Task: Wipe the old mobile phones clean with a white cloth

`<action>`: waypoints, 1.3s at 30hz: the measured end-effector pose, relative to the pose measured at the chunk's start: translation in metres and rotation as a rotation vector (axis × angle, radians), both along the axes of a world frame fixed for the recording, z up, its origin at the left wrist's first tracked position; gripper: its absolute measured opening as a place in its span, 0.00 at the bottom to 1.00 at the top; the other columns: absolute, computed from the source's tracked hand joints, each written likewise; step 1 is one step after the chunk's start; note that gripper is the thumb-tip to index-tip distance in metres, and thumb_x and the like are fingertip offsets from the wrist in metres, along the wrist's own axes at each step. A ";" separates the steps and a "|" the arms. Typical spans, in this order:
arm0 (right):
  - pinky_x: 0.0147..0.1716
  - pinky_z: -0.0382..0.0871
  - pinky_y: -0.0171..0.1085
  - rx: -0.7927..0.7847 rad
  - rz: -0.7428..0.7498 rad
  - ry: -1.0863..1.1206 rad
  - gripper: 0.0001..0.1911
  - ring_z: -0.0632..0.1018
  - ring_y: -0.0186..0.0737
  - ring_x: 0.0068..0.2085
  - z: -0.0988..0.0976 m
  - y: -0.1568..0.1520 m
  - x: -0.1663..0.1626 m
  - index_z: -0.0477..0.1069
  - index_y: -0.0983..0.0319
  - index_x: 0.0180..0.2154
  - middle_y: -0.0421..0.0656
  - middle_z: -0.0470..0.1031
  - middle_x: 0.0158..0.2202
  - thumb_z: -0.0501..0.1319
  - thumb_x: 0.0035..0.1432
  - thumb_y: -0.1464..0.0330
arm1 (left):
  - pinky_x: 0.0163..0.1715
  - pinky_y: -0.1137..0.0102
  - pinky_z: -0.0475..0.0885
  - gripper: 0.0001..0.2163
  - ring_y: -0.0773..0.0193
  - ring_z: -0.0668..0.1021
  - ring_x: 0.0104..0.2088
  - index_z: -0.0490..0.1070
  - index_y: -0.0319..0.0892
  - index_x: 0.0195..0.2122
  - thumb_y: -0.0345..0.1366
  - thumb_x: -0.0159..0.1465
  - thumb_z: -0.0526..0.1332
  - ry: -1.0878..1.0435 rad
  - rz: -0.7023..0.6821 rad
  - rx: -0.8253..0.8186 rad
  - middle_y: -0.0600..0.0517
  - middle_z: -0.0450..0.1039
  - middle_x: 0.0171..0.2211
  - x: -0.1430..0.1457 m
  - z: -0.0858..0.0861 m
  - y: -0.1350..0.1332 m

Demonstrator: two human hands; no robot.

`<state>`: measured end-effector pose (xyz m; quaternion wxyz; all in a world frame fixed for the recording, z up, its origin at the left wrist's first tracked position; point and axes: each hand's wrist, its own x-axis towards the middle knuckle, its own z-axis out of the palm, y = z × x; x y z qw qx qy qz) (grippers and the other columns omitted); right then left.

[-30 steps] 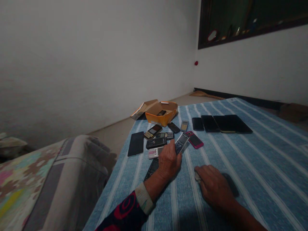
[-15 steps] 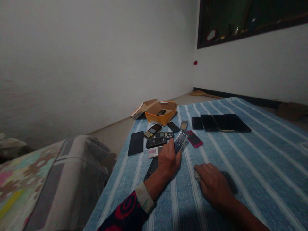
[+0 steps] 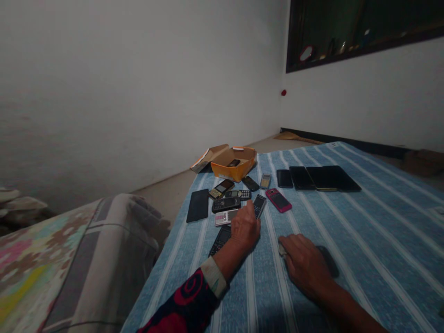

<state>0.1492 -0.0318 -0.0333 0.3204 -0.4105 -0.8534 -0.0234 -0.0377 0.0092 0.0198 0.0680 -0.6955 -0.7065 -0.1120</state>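
Note:
My left hand [image 3: 245, 226] is closed on the lower end of a silver keypad mobile phone [image 3: 260, 205], which is down at the bed-like striped cloth. Part of that phone is hidden by my fingers. Close by lie a white-and-pink phone [image 3: 225, 217], a black keypad phone [image 3: 226, 204] and another dark phone [image 3: 221, 238] partly under my wrist. A pink phone [image 3: 279, 200] lies to the right. My right hand [image 3: 305, 259] rests closed on the cloth, a small pale crumpled piece [image 3: 282, 249] showing at its fingertips. Beside it lies a dark phone [image 3: 328, 261].
An open orange cardboard box [image 3: 234, 171] with a dark phone inside stands at the far end. Several black devices [image 3: 305, 178] lie in a row at the right. A black tablet-like slab [image 3: 197, 206] lies at the left edge of the blue striped cloth [image 3: 374, 240].
The silver phone has gone from raised and tilted to lower on the cloth, with my left hand still at its end. My right hand has hardly moved.

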 end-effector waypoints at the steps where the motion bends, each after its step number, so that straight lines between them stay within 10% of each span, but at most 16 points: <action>1: 0.37 0.60 0.39 -0.003 -0.003 -0.001 0.16 0.68 0.42 0.35 0.000 0.000 0.000 0.70 0.62 0.43 0.43 0.70 0.31 0.54 0.54 0.80 | 0.41 0.63 0.73 0.25 0.50 0.79 0.44 0.58 0.34 0.59 0.33 0.62 0.60 0.006 0.012 -0.017 0.41 0.76 0.42 0.002 0.002 0.001; 13: 0.37 0.60 0.39 -0.010 -0.022 0.009 0.18 0.68 0.43 0.36 0.004 -0.001 -0.004 0.72 0.63 0.43 0.43 0.71 0.31 0.55 0.51 0.82 | 0.43 0.62 0.72 0.16 0.49 0.77 0.47 0.66 0.38 0.49 0.38 0.63 0.62 0.011 0.068 -0.060 0.40 0.75 0.42 0.013 0.017 0.001; 24: 0.40 0.64 0.41 -0.110 -0.034 0.020 0.21 0.72 0.45 0.38 0.001 0.000 0.000 0.71 0.65 0.48 0.46 0.74 0.36 0.52 0.53 0.81 | 0.43 0.66 0.70 0.11 0.57 0.75 0.40 0.70 0.41 0.40 0.32 0.55 0.62 -0.295 -0.266 -0.334 0.49 0.74 0.38 0.028 0.017 -0.072; 39: 0.44 0.67 0.45 -0.045 -0.048 0.025 0.17 0.74 0.46 0.41 -0.011 -0.002 0.044 0.71 0.60 0.43 0.47 0.74 0.39 0.52 0.55 0.78 | 0.48 0.61 0.68 0.19 0.53 0.70 0.46 0.67 0.41 0.41 0.41 0.51 0.68 -0.350 -0.346 -0.340 0.47 0.69 0.44 0.059 -0.001 -0.073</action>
